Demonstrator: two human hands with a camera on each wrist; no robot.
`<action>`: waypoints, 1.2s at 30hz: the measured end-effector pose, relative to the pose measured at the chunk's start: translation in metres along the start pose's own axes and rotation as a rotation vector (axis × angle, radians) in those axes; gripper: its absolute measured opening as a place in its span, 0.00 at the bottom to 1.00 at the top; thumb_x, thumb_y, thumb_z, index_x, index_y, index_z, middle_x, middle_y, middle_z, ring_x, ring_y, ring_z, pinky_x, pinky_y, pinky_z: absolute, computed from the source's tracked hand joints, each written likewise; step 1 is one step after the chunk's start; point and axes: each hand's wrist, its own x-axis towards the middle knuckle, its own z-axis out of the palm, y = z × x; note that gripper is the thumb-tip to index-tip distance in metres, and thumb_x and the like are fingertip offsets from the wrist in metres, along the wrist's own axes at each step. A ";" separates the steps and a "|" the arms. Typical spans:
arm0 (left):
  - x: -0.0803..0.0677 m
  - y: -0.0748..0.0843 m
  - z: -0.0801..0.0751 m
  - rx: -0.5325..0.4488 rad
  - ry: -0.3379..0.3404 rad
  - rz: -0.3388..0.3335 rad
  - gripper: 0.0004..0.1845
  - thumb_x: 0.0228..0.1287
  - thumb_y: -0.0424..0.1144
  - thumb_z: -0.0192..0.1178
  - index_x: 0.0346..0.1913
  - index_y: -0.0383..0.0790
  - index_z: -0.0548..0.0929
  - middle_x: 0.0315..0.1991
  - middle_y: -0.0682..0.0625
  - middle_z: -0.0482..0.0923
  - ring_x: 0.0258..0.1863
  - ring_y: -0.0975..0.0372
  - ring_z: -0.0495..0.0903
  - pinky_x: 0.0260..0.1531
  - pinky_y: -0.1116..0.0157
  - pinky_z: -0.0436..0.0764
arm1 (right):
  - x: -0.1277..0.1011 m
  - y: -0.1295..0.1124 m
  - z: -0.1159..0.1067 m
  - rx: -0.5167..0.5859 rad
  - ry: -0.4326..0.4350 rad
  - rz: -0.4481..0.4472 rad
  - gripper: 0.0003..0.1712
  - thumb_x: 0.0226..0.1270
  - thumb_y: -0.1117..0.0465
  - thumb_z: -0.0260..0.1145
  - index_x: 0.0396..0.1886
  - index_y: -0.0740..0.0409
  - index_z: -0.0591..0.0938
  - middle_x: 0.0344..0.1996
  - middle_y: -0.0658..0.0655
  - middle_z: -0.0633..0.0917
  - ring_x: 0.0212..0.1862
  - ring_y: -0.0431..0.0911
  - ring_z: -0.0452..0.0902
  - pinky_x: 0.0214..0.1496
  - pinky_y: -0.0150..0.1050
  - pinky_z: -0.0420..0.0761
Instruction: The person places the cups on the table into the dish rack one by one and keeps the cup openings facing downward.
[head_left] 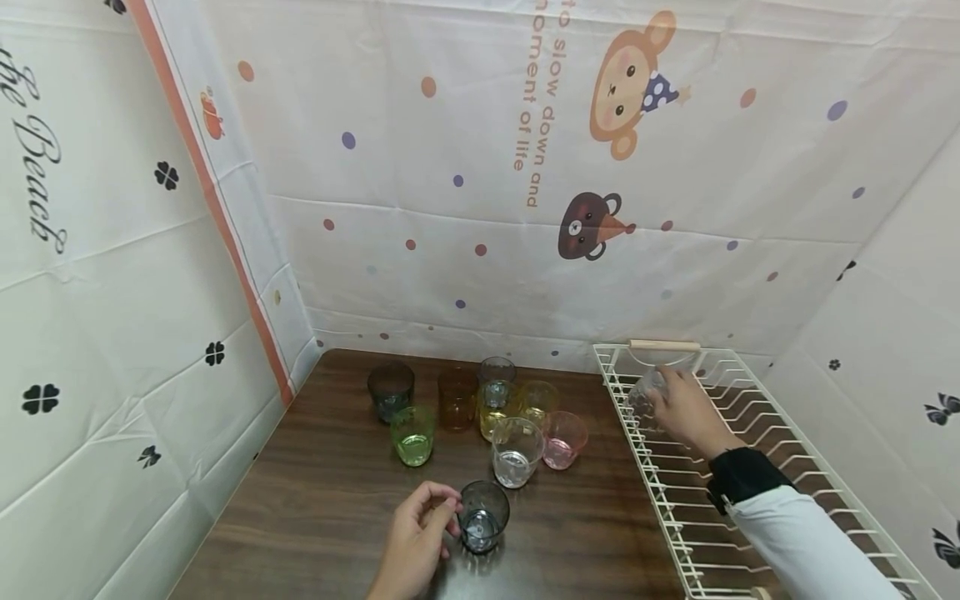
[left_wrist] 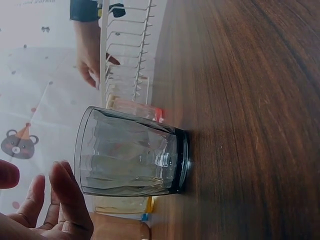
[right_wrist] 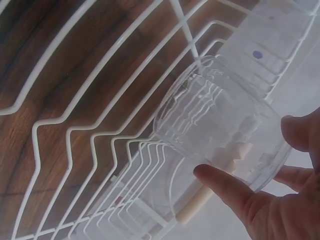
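My right hand (head_left: 684, 410) grips a clear glass (right_wrist: 225, 120) near its base, between thumb and fingers. That glass is tilted, its rim end among the wires at the far left of the white dish rack (head_left: 660, 500). At the front of the table, my left hand (head_left: 420, 527) is beside a smoky grey glass (left_wrist: 132, 155) that stands upright. Its bent fingers (left_wrist: 65, 185) are at the rim, with the thumb apart from the glass; whether they touch it I cannot tell. Just behind stand another clear glass (head_left: 517, 454) and a pink glass (head_left: 564, 440).
Farther back on the brown table (head_left: 315, 500) stand a green glass (head_left: 412, 437), a dark glass (head_left: 391, 390), an amber glass (head_left: 457, 400) and several yellow or clear ones. A patterned sheet (head_left: 405, 167) hangs behind the table. The rack has a wooden handle (head_left: 664, 345).
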 end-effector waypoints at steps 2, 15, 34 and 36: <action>-0.001 0.000 0.000 0.003 0.001 -0.001 0.09 0.77 0.31 0.57 0.51 0.28 0.81 0.42 0.40 0.84 0.28 0.65 0.81 0.19 0.68 0.78 | 0.003 0.001 0.003 -0.002 0.011 -0.005 0.33 0.80 0.62 0.62 0.74 0.80 0.66 0.58 0.89 0.76 0.62 0.81 0.73 0.64 0.74 0.75; 0.000 -0.002 0.002 0.001 0.001 -0.018 0.09 0.78 0.32 0.58 0.51 0.28 0.81 0.42 0.39 0.85 0.27 0.65 0.81 0.18 0.68 0.76 | 0.024 0.002 0.010 -0.003 -0.082 0.115 0.35 0.86 0.58 0.54 0.78 0.80 0.61 0.68 0.90 0.66 0.70 0.82 0.64 0.71 0.75 0.69; 0.000 -0.005 0.001 0.002 -0.017 -0.052 0.12 0.78 0.35 0.58 0.52 0.27 0.80 0.40 0.45 0.84 0.28 0.65 0.81 0.18 0.69 0.76 | 0.046 0.009 0.019 0.040 -0.059 0.119 0.34 0.86 0.58 0.55 0.80 0.74 0.60 0.72 0.87 0.64 0.69 0.82 0.67 0.70 0.75 0.70; -0.001 -0.005 0.001 0.006 -0.023 -0.055 0.12 0.78 0.35 0.58 0.52 0.27 0.80 0.40 0.45 0.84 0.28 0.65 0.81 0.18 0.69 0.76 | 0.047 0.007 0.019 0.044 -0.059 0.123 0.34 0.86 0.57 0.55 0.80 0.74 0.60 0.72 0.87 0.64 0.70 0.81 0.66 0.71 0.75 0.70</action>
